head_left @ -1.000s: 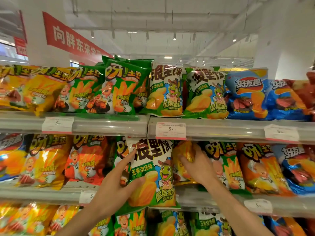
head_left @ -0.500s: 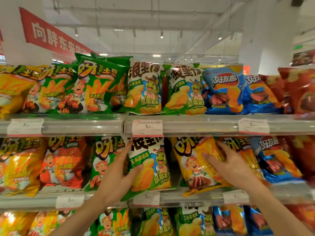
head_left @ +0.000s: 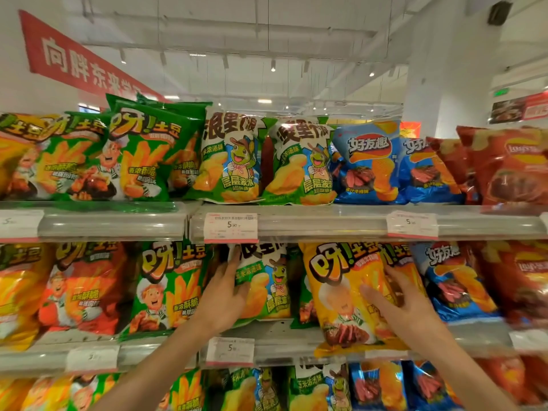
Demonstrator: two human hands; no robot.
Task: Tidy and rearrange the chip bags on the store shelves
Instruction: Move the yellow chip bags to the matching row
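On the middle shelf (head_left: 284,330) stands a green and white chip bag with a frog (head_left: 271,287). My left hand (head_left: 224,298) grips its left edge, thumb on the front and fingers reaching up toward the shelf above. To its right a yellow chip bag (head_left: 338,295) leans forward, its bottom hanging over the shelf rail. Holding that bag's right side is my right hand (head_left: 400,307), with the thumb on the front and the fingers curled round the edge. More orange bags sit partly hidden behind it.
The upper shelf (head_left: 326,223) holds green bags (head_left: 142,155), frog bags (head_left: 234,161), blue bags (head_left: 367,164) and red bags (head_left: 510,167). Orange-red and green bags (head_left: 166,289) stand left of my left hand, blue bags (head_left: 453,280) to the right. Price tags (head_left: 230,227) line the rails.
The frog bag has gone from hanging over the rail to standing back on the shelf. My right hand drew the yellow bag out and forward and shifted to its right edge.
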